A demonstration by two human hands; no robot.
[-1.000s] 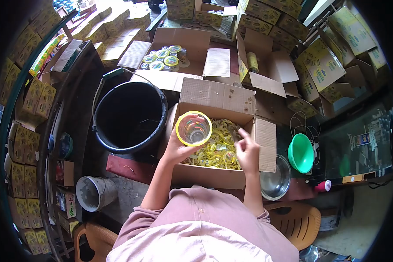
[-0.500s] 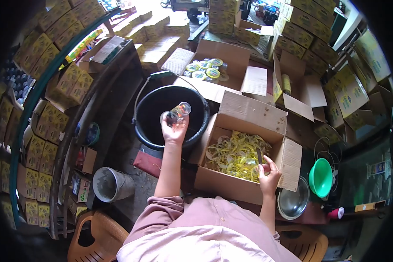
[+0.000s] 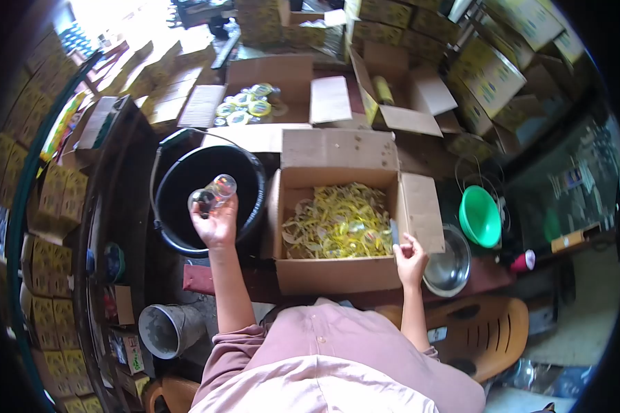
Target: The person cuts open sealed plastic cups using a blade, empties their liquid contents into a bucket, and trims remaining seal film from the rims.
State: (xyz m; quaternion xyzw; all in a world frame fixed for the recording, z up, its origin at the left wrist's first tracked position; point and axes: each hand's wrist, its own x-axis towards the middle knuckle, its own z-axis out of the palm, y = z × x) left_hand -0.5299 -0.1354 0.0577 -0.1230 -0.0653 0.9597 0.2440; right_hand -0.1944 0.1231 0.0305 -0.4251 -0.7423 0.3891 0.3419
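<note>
Over the black bucket (image 3: pixel 260 206), my left hand (image 3: pixel 217 224) is closed around a clear plastic cup (image 3: pixel 222 189). Dark and reddish bits show through its wall, and a second clear rounded piece seems to sit beside it in the fingers. A small knife (image 3: pixel 395 233) with a narrow blade is pinched in my right hand (image 3: pixel 410 261), its blade pointing up. That hand is at the right front corner of an open cardboard box (image 3: pixel 344 277), which holds a heap of yellow and clear plastic strips (image 3: pixel 344 224).
Behind stands a carton with several yellow-lidded cups (image 3: pixel 249 104). Right of the box are a metal bowl (image 3: pixel 451 265), a green bowl (image 3: pixel 480 217) and a pink spool (image 3: pixel 523 261). A grey pail (image 3: pixel 172 329) and an orange chair (image 3: pixel 496 330) are near me. Stacked yellow cartons (image 3: pixel 52 261) line the left.
The view has swung to the right, so the bucket and box appear farther left. My left hand still holds the cup over the bucket; my right hand still holds the knife.
</note>
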